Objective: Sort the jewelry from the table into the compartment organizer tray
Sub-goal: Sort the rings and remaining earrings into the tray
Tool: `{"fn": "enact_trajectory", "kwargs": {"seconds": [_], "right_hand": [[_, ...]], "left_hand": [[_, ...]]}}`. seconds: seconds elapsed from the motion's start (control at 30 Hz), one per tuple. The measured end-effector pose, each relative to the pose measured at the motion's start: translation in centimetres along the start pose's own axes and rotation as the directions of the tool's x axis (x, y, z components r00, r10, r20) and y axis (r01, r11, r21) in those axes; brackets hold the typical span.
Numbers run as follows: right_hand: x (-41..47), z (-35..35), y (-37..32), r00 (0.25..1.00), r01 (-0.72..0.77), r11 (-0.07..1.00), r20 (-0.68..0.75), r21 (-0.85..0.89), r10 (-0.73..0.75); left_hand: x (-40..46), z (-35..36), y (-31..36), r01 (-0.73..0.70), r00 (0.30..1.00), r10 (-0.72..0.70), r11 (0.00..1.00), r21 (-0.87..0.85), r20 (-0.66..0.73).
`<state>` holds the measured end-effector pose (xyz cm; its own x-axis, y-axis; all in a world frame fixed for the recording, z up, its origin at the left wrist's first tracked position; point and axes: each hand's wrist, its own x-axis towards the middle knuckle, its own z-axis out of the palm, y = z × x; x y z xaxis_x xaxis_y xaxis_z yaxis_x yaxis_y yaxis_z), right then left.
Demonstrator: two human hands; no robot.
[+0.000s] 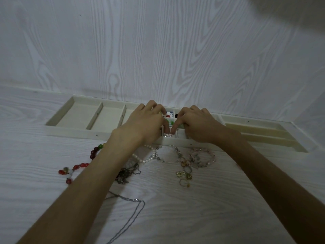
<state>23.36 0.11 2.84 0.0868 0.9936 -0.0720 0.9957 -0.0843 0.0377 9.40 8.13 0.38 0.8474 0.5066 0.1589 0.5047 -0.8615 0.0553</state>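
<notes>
A long pale organizer tray [75, 118] lies against the wall. Both hands reach into its small middle compartments. My left hand [146, 122] curls over them, its fingertips hidden among small colourful pieces [168, 115]. My right hand [195, 124] points its index finger down into a near compartment, where a small shiny item [168, 136] lies. I cannot tell whether either hand holds anything. On the table in front lie a red bead bracelet [79, 166], a pearl bracelet [147, 156], pink beaded bracelets [204, 156], gold earrings [184, 175], a dark tangled chain [129, 172] and a thin silver chain [130, 215].
The tray's long compartments at the left and at the right [255, 131] hold nothing visible. A white wood-grain wall [158, 50] rises directly behind the tray. The table [211, 208] has the same white wood grain.
</notes>
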Motion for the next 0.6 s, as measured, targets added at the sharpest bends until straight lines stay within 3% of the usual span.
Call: {"fn": "enact_trajectory", "kwargs": {"seconds": [0.3,0.43,0.6], "right_hand": [[-5.4,-1.4,2.2,0.970,0.004,0.967,-0.235,0.256,0.058],[-8.8,0.6,2.3,0.975,0.037,0.935,-0.219,0.353,0.044],[-9.9,3.6,2.2,0.978,0.043,0.878,-0.200,0.477,0.061]], "left_hand": [[-1.1,-4.3,-1.0,0.043,0.990,-0.059,0.991,-0.127,-0.130],[-2.7,-5.3,0.5,0.022,0.975,-0.068,0.977,-0.211,-0.212],[-5.8,-3.1,3.4,0.041,0.990,-0.076,0.960,-0.278,-0.115]]}}
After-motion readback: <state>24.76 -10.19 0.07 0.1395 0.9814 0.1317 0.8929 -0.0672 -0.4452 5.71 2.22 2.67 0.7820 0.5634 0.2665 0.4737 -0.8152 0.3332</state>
